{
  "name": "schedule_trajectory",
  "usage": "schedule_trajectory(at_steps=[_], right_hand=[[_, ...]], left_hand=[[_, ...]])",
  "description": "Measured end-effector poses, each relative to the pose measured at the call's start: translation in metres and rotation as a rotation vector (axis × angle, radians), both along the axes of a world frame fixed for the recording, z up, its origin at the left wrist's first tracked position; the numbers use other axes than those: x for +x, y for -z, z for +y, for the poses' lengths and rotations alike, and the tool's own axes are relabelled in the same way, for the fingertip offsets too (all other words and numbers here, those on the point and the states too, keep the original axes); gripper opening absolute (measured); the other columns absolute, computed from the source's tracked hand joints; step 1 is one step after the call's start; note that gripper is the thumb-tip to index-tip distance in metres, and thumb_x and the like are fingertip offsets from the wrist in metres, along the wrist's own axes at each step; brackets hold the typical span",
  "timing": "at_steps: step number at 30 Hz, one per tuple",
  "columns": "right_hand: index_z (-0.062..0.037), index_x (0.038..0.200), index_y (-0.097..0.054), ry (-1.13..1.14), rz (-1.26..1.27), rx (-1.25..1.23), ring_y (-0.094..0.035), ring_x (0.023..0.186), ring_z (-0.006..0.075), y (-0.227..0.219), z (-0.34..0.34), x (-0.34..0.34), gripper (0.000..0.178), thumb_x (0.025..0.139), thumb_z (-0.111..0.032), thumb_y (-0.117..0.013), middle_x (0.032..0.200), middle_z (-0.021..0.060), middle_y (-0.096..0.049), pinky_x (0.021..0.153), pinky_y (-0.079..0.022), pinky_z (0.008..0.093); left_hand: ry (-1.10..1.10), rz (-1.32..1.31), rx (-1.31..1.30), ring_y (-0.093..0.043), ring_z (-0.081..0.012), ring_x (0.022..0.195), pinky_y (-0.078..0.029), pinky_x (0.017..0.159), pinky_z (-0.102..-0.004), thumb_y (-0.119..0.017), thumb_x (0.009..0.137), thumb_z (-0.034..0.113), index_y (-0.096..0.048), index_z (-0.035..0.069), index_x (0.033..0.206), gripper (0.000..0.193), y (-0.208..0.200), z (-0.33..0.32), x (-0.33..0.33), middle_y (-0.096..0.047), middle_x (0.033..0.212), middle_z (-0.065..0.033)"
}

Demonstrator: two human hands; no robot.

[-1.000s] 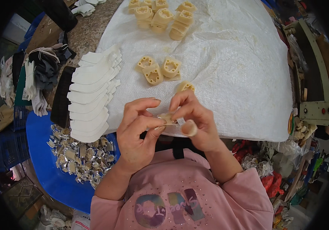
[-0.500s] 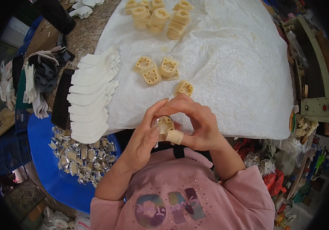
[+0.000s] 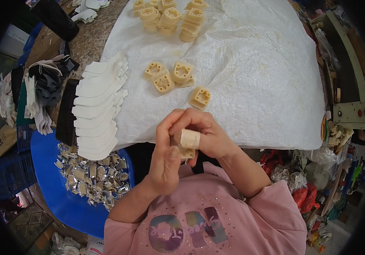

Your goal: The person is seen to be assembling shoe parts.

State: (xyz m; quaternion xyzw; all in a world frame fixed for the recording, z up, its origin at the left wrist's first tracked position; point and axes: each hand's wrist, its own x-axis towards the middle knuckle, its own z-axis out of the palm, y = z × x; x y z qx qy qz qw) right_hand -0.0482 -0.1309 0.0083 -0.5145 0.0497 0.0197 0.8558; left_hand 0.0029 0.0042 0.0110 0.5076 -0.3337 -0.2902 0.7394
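A cream plastic shoe heel (image 3: 186, 153) is between my two hands, in front of my chest. My left hand (image 3: 164, 159) grips it from the left, its fingers curled around the far side. My right hand (image 3: 211, 137) closes on it from the right. Beige tape (image 3: 190, 139) wraps the right thumb, which lies across the heel and hides much of it. Just beyond my hands, a single cream heel (image 3: 200, 98) rests on the white woven sheet (image 3: 255, 85). Farther off sits a small group of similar heels (image 3: 163, 80), their hollow, holed ends showing.
More heels (image 3: 169, 17) are stacked at the far end. Overlapping white cut pieces (image 3: 95, 110) lie along the left edge. Below them, a blue basin (image 3: 63, 204) holds many silver-covered heels (image 3: 93, 176). A green metal machine (image 3: 352, 114) stands at the right.
The heel has been turned and lowered slightly between my hands; its silver edge no longer shows. My taped right thumb has moved up and left across it. The whole view has shifted a little.
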Motion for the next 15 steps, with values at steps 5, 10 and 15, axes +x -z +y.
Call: schedule_trajectory(at_steps=[5, 10, 15], right_hand=[[-0.0034, 0.094, -0.055, 0.096, -0.18, -0.219, -0.056, 0.067, 0.0095, -0.001, 0.011, -0.003, 0.01, 0.088, -0.012, -0.057, 0.09, 0.0038, -0.054, 0.051, -0.046, 0.0205], [-0.0029, 0.108, -0.054, 0.17, -0.189, -0.188, -0.053, 0.089, 0.015, 0.009, 0.024, -0.006, 0.019, 0.091, -0.013, -0.052, 0.099, 0.0064, -0.053, 0.075, -0.044, 0.0263], [-0.0042, 0.129, -0.045, 0.238, -0.327, -0.239, -0.047, 0.102, 0.0227, 0.013, 0.029, -0.005, 0.037, 0.093, -0.014, -0.042, 0.113, 0.012, -0.049, 0.091, -0.037, 0.034]], left_hand=[[-0.092, -0.227, 0.137, -0.051, -0.0104, 0.07, -0.044, 0.063, -0.024, -0.029, 0.099, 0.036, -0.022, -0.008, 0.133, 0.056, -0.009, 0.001, -0.003, -0.05, 0.106, -0.0153], [-0.177, -0.134, 0.132, -0.048, -0.0166, 0.101, -0.04, 0.088, -0.0289, -0.03, 0.097, 0.04, -0.026, -0.005, 0.133, 0.058, -0.008, -0.004, -0.003, -0.04, 0.12, -0.0154], [-0.27, 0.103, 0.05, -0.046, -0.0147, 0.103, -0.04, 0.086, -0.0285, -0.035, 0.094, 0.024, -0.026, -0.001, 0.134, 0.048, -0.001, -0.005, -0.002, -0.041, 0.119, -0.0138]])
